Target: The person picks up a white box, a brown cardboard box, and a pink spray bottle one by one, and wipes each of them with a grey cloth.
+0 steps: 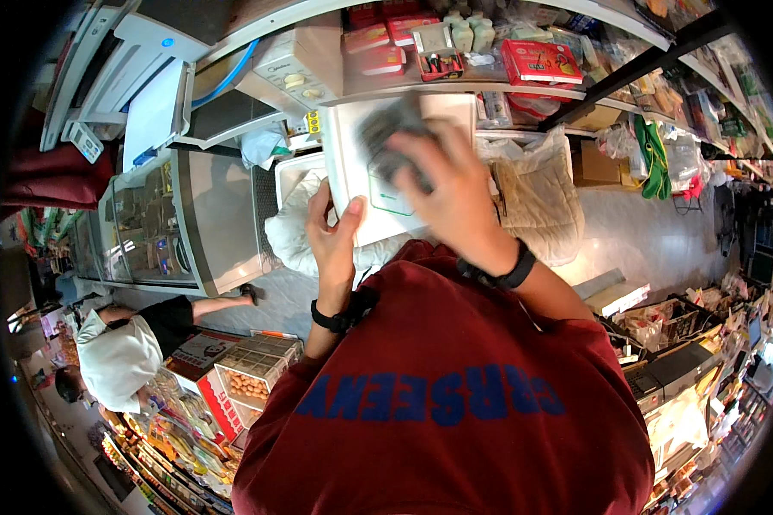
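Note:
My left hand grips the lower left edge of a flat white board-like panel and holds it tilted up in front of me. My right hand presses a dark grey cloth against the panel's face; the cloth is blurred. Both wrists wear black bands. My dark red shirt with blue letters fills the lower middle of the view.
A white appliance with knobs and red boxes sit on a shelf ahead. A glass-fronted cabinet stands at left, white cloth beside it. A person in white bends at lower left. Crowded shop shelves line the right.

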A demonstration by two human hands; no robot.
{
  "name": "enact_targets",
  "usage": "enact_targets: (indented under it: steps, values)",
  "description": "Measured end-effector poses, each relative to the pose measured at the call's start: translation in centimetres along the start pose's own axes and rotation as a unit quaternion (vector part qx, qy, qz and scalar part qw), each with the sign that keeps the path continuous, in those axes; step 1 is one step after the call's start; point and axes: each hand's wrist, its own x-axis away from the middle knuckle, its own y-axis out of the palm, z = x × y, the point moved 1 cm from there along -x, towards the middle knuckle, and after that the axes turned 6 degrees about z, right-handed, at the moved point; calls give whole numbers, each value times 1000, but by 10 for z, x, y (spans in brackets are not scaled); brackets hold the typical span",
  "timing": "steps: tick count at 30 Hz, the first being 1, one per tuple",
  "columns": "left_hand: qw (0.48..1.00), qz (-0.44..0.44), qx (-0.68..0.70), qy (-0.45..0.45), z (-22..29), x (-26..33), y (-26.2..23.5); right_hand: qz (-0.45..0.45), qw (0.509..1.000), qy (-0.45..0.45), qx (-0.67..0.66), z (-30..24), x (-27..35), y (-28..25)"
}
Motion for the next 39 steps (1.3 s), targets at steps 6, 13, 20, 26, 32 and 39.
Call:
enact_targets:
  steps: [6,13,20,26,32,39]
  values:
    - [999,31,-14,36,12,-1,13,98,990,97,28,12,3,9]
    - [998,14,42,37,23,-14,6,-27,998,-50,-21,-6,10,9]
    - [996,53,67,18,15,-20,8,23,999,28,0,-12,9,21]
    - [991,77,105,-31,22,-25,-5,-92,994,-66,-5,0,28,9]
    - [995,64,61,44,32,-22,-1,43,998,32,27,8,-1,10]
    - [998,16,37,-41,36,-20,-12,-166,985,-37,-36,5,15,-7]
